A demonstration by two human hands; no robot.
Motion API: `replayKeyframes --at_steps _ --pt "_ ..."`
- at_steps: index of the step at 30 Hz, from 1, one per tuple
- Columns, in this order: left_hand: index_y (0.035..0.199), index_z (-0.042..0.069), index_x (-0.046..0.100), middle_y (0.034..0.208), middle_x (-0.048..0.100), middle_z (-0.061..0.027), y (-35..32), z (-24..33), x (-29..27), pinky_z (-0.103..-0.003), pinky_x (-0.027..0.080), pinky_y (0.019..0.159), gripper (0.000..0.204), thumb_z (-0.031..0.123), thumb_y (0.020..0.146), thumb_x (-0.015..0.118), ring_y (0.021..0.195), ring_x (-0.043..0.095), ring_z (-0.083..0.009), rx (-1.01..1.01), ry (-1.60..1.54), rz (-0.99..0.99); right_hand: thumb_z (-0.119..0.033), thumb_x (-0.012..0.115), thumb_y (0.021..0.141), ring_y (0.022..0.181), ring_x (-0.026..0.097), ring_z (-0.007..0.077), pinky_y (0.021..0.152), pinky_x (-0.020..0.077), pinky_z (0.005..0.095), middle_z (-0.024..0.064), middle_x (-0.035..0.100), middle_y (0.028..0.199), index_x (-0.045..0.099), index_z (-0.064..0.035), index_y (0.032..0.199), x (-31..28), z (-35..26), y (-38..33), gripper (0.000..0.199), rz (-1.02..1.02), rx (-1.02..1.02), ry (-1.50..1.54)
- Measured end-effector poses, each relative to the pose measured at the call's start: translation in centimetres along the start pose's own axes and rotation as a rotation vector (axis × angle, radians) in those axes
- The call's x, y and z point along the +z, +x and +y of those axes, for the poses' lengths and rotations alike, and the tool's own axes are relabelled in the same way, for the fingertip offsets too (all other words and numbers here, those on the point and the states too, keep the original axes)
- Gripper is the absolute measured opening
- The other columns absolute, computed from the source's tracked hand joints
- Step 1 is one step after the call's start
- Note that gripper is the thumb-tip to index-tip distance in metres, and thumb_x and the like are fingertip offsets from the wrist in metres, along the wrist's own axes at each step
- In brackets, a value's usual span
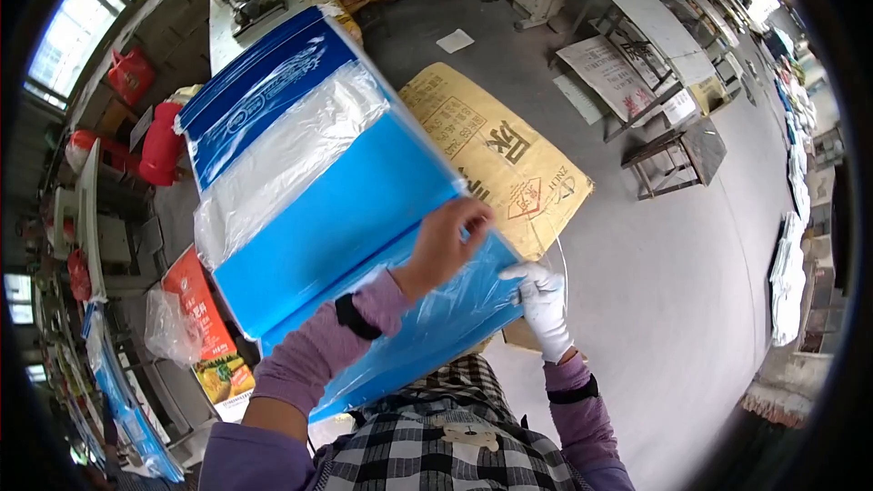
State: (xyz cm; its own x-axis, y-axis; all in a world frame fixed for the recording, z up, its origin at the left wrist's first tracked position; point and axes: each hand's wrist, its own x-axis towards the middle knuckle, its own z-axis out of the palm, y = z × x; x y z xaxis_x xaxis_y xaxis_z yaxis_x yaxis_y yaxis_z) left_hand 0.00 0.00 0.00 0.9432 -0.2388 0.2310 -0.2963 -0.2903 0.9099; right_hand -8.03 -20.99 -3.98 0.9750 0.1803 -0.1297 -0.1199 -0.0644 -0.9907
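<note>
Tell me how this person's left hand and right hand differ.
The left hand is bare, while the right hand wears a white glove. The left hand, fingers curled, is over the blue plastic; the right hand seems to pinch its edge. The left hand also appears higher in the picture than the right hand. Both arms have purple sleeves and black bands.

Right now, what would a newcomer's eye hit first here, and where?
The big blue plastic, running from upper left to lower middle, with a wrinkled whitish band across its upper part. Next, the mismatched hands: a white-gloved right hand at the plastic's right edge, a bare left hand just above and left of it. Then the printed yellow sack, jutting out past the plastic's upper right side.
</note>
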Motion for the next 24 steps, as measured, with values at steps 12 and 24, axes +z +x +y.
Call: replayKeyframes --at_steps 12,24 --pt "0.117 0.004 0.056 0.115 0.062 -0.0112 -29.3 -6.4 -2.7 -0.039 0.048 0.097 0.022 0.014 0.097 0.054 0.111 0.058 -0.0234 -0.366 -1.359 0.867 0.002 0.050 0.092 0.050 0.046 0.0025 0.045 0.0394 0.0161 -0.0021 0.059 0.072 0.070 -0.0048 0.094 0.6 -2.9 3.2 0.021 0.067 -0.034 -0.075" --pt "0.113 0.013 0.060 0.109 0.063 -0.0023 -36.7 -9.9 -15.5 -0.036 0.043 0.096 0.018 0.018 0.099 0.050 0.102 0.056 -0.0163 -0.314 -1.090 1.722 0.001 0.054 0.090 0.049 0.045 0.0036 0.044 0.0340 0.0165 -0.0013 0.061 0.071 0.071 -0.0060 0.092 1.6 -2.5 3.2 0.018 0.050 -0.037 0.017"
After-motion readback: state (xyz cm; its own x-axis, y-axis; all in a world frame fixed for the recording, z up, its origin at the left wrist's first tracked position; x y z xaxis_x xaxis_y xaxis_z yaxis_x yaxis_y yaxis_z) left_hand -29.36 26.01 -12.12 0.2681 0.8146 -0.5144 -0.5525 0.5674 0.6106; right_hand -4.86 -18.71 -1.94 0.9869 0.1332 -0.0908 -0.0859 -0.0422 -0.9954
